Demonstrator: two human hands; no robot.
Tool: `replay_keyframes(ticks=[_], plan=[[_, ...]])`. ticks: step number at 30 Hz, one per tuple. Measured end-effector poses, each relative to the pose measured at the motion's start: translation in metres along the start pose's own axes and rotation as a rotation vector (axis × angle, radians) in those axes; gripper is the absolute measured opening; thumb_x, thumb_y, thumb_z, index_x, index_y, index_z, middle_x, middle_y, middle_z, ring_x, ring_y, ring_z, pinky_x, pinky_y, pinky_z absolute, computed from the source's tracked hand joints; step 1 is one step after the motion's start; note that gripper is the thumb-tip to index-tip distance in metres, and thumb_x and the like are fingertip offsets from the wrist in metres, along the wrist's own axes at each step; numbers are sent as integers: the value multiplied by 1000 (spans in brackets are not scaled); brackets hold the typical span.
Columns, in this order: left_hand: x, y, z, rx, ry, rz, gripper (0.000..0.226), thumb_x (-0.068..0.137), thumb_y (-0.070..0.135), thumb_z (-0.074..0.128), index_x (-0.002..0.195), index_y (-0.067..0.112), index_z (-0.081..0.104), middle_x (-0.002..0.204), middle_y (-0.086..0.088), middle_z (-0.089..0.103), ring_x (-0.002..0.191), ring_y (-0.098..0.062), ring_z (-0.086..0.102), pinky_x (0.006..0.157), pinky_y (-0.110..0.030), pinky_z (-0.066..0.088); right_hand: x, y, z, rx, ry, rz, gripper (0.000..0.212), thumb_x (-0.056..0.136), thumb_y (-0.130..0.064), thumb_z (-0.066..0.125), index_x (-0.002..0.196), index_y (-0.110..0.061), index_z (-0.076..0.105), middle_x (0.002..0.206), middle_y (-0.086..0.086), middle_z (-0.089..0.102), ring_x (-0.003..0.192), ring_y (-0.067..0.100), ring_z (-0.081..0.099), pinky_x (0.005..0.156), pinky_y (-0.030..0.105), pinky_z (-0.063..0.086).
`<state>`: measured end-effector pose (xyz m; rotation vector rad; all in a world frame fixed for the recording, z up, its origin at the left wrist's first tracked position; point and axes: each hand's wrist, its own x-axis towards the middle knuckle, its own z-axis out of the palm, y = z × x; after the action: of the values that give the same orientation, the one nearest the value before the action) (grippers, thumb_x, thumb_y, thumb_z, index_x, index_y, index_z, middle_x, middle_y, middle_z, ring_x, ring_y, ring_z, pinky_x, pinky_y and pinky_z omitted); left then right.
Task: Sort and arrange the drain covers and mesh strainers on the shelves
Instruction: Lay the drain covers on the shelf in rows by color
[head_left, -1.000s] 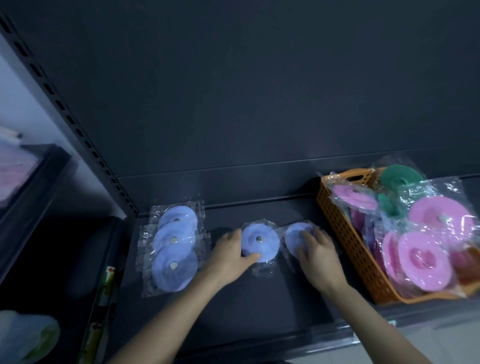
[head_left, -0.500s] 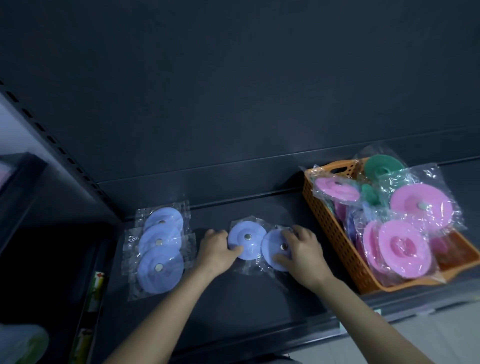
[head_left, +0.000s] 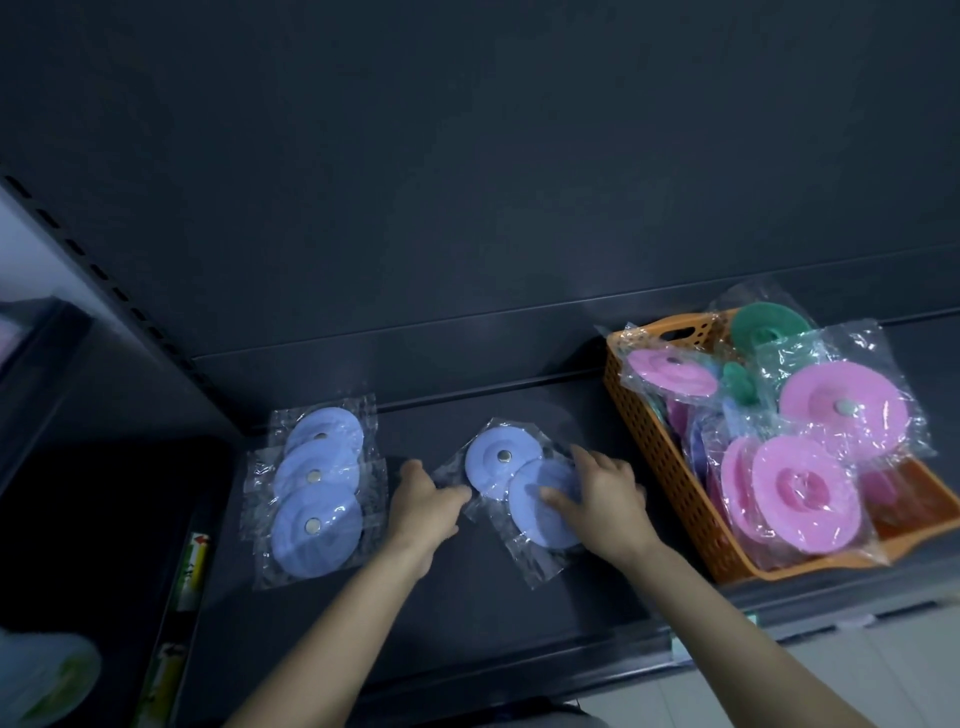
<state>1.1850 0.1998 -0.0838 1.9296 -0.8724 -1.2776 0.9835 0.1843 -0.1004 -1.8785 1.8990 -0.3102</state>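
Three blue drain covers in clear bags (head_left: 317, 499) lie overlapped in a row at the left of the dark shelf (head_left: 441, 613). In the middle lie two more bagged blue covers, one behind (head_left: 496, 462) and one in front (head_left: 540, 509), overlapping. My left hand (head_left: 423, 506) pinches the bag edge of the rear cover. My right hand (head_left: 602, 499) rests with fingers spread on the front cover. An orange basket (head_left: 654, 452) at the right holds several bagged pink covers (head_left: 802, 496) and a green one (head_left: 769, 325).
A dark back panel rises behind the shelf. A slotted upright (head_left: 104, 280) runs along the left, with a neighbouring shelf and pale packaged goods (head_left: 47, 675) beyond it. Price labels (head_left: 195, 566) sit on the left rail. Pale floor shows at the bottom right.
The two middle blue covers went from side by side to overlapping, the right one now in front. Both hands shifted with them; the view moved slightly.
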Motion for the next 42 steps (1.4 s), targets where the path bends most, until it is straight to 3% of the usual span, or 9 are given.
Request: replay_keyframes(ticks=[6,9,11,15,18,22,27,34,42], plan=[[3,1,17,-182,89,48,70,76,10,74,134,8,34,99,-6,63,93,-21,63,92,-40,51,13,-8,-7,43,-45,-2,59,79,-47,65,130,-21,50,126,5,53,118,30,43,91,40,39],[0,4,25,-167,7,60,33,72,10,77,90,15,50,76,-1,61,68,-12,59,69,-28,51,15,-13,-7,32,-55,-18,57,74,-50,69,119,-18,55,116,6,57,110,30,50,91,38,42],[-1,4,28,-102,-49,126,29,69,5,74,68,14,46,64,-2,51,56,-14,45,57,-29,39,16,-13,-10,100,-67,-27,53,69,-48,74,108,-15,59,105,7,59,100,27,54,86,35,44],[2,1,19,-72,16,147,25,71,1,72,82,15,55,83,-2,63,72,-15,59,65,-28,48,20,-6,-21,248,-65,22,35,70,-37,78,84,-12,59,73,-5,57,66,9,52,53,14,33],[4,-2,9,-116,-39,201,21,72,0,70,85,10,57,84,-4,66,70,-14,58,64,-25,46,20,-3,-25,521,-169,104,29,76,-22,76,77,5,64,60,6,54,55,14,47,52,24,35],[2,-4,-3,-233,-145,239,13,78,-1,65,82,8,58,84,-9,66,76,-19,58,73,-36,46,14,-5,-27,927,-303,157,10,79,-10,73,73,-6,67,60,6,59,50,13,51,47,21,41],[-5,0,-22,-325,-236,276,21,76,6,64,69,25,58,86,-4,66,79,-18,60,71,-37,49,16,-18,-27,1183,-415,227,20,82,-5,68,73,-16,54,64,1,62,57,11,58,58,25,46],[-21,-9,-64,-381,-160,337,15,70,8,63,76,19,54,75,-2,59,72,-17,52,63,-31,44,19,-41,-16,1207,-386,207,5,87,-17,64,85,-15,60,75,4,67,67,15,60,64,26,48],[-35,-44,-120,-431,-130,266,17,68,10,66,82,11,56,85,-8,66,78,-26,59,66,-35,47,5,-83,9,1097,-627,144,29,87,-36,62,102,-11,62,83,4,67,72,14,60,64,24,48]])
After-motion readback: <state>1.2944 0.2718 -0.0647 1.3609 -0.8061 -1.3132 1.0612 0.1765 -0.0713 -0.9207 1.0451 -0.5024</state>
